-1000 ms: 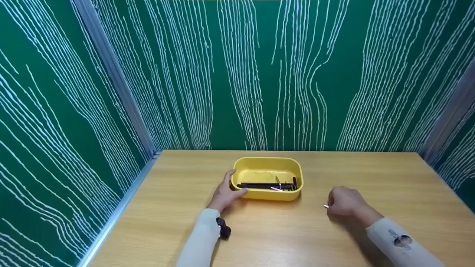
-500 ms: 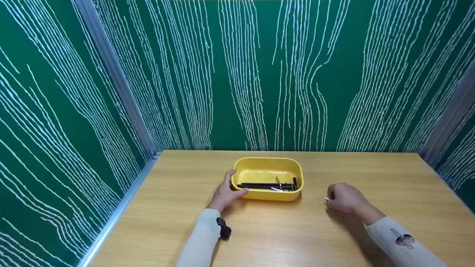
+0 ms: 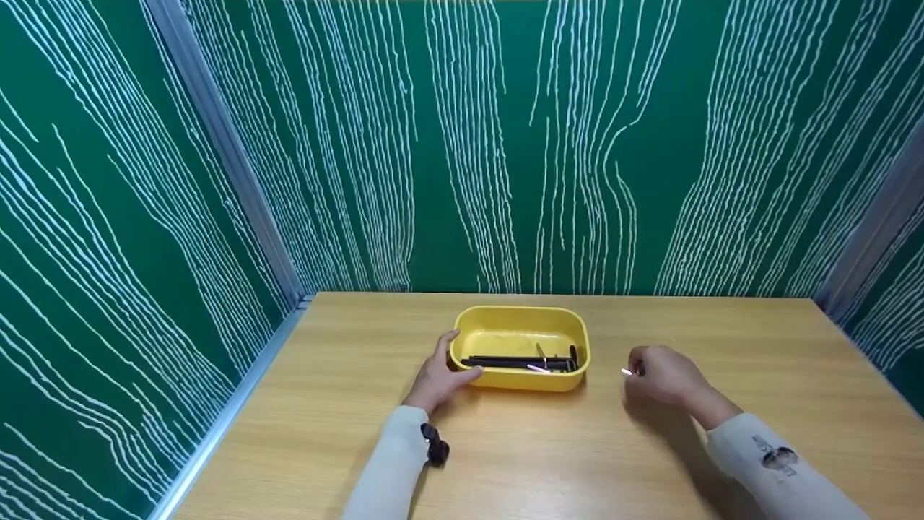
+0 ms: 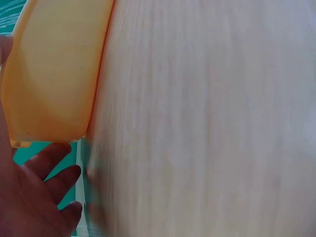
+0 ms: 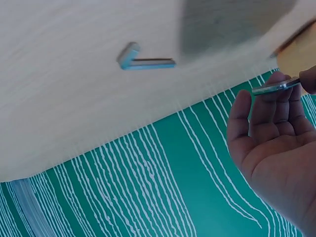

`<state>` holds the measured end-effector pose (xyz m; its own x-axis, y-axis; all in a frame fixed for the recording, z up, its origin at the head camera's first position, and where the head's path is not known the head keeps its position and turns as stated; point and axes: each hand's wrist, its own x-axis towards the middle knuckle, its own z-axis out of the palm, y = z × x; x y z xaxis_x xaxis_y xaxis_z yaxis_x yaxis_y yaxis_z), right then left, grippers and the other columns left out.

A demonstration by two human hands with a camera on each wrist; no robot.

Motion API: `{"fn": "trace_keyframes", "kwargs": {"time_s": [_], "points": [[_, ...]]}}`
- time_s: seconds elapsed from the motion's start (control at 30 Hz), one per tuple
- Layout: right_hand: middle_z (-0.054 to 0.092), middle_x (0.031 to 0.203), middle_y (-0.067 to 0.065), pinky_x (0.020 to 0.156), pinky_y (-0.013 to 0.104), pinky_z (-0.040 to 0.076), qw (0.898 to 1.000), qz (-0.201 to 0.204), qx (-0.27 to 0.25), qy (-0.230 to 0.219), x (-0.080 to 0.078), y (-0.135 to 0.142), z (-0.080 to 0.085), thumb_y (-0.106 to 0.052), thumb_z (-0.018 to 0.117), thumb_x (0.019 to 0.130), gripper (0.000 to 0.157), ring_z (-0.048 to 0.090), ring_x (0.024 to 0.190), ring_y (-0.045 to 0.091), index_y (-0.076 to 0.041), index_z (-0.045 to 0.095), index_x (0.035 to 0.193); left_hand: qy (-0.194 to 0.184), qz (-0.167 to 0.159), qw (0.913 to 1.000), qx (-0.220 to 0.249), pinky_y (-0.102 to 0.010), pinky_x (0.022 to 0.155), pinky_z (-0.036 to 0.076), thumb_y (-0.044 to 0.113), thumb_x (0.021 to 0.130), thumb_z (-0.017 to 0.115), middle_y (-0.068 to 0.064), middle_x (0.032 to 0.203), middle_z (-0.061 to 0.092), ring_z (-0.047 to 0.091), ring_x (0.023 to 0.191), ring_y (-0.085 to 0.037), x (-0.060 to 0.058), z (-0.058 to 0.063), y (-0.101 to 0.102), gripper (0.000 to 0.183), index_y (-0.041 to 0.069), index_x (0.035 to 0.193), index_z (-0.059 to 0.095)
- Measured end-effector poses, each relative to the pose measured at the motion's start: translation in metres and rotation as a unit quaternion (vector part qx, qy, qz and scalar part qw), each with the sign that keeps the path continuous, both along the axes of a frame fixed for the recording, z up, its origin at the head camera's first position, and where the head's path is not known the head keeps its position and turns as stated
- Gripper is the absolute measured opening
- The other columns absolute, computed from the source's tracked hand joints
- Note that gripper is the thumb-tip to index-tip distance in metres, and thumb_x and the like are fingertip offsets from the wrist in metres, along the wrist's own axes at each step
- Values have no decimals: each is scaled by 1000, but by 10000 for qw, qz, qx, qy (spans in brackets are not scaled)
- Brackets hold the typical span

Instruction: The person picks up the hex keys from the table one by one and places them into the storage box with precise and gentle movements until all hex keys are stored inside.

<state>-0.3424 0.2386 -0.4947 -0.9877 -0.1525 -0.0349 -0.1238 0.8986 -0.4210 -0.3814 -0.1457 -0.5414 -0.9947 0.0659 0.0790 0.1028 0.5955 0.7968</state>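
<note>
My left hand (image 3: pixel 437 379) holds the left end of a yellow plastic box (image 3: pixel 527 312), thumb over the front rim and a finger along the left side. In the left wrist view, the other fingers (image 4: pixel 60 183) spread loosely below the box's end wall. Inside the box lie black rods (image 3: pixel 498 362) and small bent metal pieces (image 3: pixel 540 352). To the right of the box, my right hand (image 3: pixel 668 375) pinches a short shiny metal rod (image 5: pixel 275 88) between thumb and fingers, one end sticking out towards the box.
The box stands on a wooden table (image 3: pixel 520 455). A small L-shaped metal piece (image 5: pixel 140 61) shows against the tabletop in the right wrist view. Green walls (image 3: pixel 361 144) with white wavy lines border the table at the back and both sides.
My right hand has moved slightly forward and left, carrying the metal rod, whose visible end has turned. The left hand and the box have stayed in place.
</note>
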Motion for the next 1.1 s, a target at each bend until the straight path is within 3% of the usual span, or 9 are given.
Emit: {"fn": "trace_keyframes", "kwargs": {"time_s": [0.37, 0.67, 1.1], "points": [[54, 71, 4, 54, 26, 41, 9999, 21, -142, 79, -3, -9, 14, -21, 63, 74, 11, 49, 62, 18, -13, 58, 81, 29, -49, 10000, -22, -42, 100, 30, 67, 54, 66, -3, 135, 40, 40, 119, -20, 1, 4, 1, 94, 43, 133, 21], [52, 66, 2, 49, 26, 38, 9981, 191, -28, 593, -6, -14, 18, -21, 63, 72, 11, 46, 57, 16, -12, 59, 78, -45, -55, 10000, 68, -40, 101, 29, 60, 58, 69, -1, 134, 40, 39, 119, -16, 0, 2, -1, 88, 45, 131, 22], [55, 72, 3, 53, 26, 42, 9980, 114, -408, 459, -8, -29, 23, -21, 64, 75, 12, 49, 62, 18, -14, 60, 83, -126, 24, 9999, 102, -44, 102, 26, 61, 56, 69, 0, 136, 38, 37, 121, -18, 0, 0, 0, 88, 48, 129, 22]]}}
